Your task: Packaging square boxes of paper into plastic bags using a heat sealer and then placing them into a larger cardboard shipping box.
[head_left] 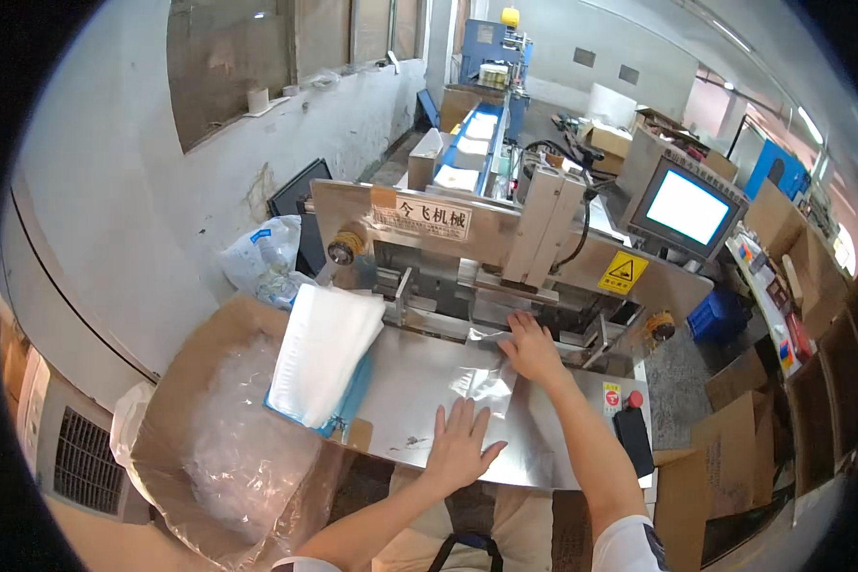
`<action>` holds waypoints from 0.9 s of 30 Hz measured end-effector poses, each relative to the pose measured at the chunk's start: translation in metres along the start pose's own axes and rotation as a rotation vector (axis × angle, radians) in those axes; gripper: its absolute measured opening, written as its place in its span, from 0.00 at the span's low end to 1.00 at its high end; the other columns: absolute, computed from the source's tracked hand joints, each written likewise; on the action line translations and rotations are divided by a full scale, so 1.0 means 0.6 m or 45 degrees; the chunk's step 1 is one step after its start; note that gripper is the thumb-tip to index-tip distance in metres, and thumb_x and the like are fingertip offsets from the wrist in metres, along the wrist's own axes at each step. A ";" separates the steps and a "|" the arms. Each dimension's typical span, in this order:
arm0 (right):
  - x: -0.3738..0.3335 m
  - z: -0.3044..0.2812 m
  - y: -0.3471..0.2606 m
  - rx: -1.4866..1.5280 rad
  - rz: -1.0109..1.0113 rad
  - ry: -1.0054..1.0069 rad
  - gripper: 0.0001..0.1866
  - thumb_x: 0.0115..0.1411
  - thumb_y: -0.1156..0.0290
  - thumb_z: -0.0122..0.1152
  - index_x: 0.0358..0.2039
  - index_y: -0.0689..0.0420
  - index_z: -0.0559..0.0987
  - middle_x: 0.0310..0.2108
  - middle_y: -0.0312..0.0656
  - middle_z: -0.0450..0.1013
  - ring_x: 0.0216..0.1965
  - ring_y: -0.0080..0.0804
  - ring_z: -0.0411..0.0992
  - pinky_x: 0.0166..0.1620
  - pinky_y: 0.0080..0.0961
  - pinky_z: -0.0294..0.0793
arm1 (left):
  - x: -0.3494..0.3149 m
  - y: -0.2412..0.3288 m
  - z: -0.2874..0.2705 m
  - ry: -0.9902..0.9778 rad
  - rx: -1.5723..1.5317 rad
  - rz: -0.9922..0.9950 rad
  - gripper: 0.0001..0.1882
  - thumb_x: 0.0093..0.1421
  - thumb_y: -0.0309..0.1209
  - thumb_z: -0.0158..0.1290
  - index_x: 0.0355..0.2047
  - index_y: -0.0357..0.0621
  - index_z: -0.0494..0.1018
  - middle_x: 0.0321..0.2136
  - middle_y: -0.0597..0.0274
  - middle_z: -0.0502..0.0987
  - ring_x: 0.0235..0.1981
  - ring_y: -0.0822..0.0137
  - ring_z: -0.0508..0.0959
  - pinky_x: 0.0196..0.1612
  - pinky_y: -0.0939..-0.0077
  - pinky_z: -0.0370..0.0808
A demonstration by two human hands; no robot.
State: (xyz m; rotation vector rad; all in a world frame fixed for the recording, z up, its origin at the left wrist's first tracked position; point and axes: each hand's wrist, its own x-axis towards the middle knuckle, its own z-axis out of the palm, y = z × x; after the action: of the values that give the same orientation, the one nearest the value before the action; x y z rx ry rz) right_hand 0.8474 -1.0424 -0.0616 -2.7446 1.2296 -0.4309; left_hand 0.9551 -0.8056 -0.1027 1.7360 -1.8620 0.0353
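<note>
A clear, shiny plastic bag (483,383) lies flat on the steel worktable (405,381) of a machine. My left hand (460,448) rests at its near edge, fingers spread and palm down. Farther off, my right hand (532,349) lies stretched out over the bag's far right part, close to the machine's slot (491,313). Its fingers are extended, and glare hides the bag's exact outline. To the left, a thick stack of white, translucent bags (319,348) sits on a blue support (338,410) at the table's edge.
A large carton (176,400) holding loose clear plastic (248,439) stands left. On the table's right are a red button (636,398) and a black phone-like object (632,440). A lit screen (684,207) and a blue-edged conveyor (475,143) rise beyond. Open cartons (725,458) flank the right.
</note>
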 end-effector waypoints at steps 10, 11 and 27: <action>0.011 -0.027 -0.005 0.100 -0.030 0.142 0.31 0.66 0.57 0.56 0.63 0.62 0.65 0.60 0.59 0.67 0.62 0.55 0.65 0.62 0.53 0.62 | -0.006 0.000 0.008 0.013 -0.021 0.062 0.31 0.64 0.50 0.53 0.55 0.34 0.70 0.55 0.38 0.71 0.61 0.42 0.67 0.64 0.39 0.58; 0.015 -0.031 -0.009 0.124 0.006 0.115 0.31 0.66 0.57 0.55 0.64 0.61 0.64 0.59 0.60 0.68 0.61 0.55 0.66 0.62 0.54 0.62 | -0.008 -0.003 0.007 0.031 -0.058 0.051 0.30 0.64 0.49 0.53 0.55 0.34 0.70 0.55 0.39 0.72 0.61 0.43 0.68 0.64 0.39 0.58; 0.057 -0.052 0.006 -0.018 0.058 -0.070 0.30 0.70 0.53 0.43 0.62 0.64 0.68 0.61 0.59 0.67 0.62 0.54 0.66 0.66 0.56 0.56 | 0.001 -0.004 -0.008 0.292 -0.272 -0.289 0.45 0.56 0.46 0.63 0.63 0.27 0.57 0.65 0.32 0.56 0.67 0.32 0.53 0.69 0.40 0.49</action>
State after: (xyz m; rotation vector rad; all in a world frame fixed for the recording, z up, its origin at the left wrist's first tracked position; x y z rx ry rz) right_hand 0.8571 -1.0697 -0.0251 -2.7147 1.2836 -0.3416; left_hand 0.9593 -0.8049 -0.0994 1.7046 -1.4432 -0.0500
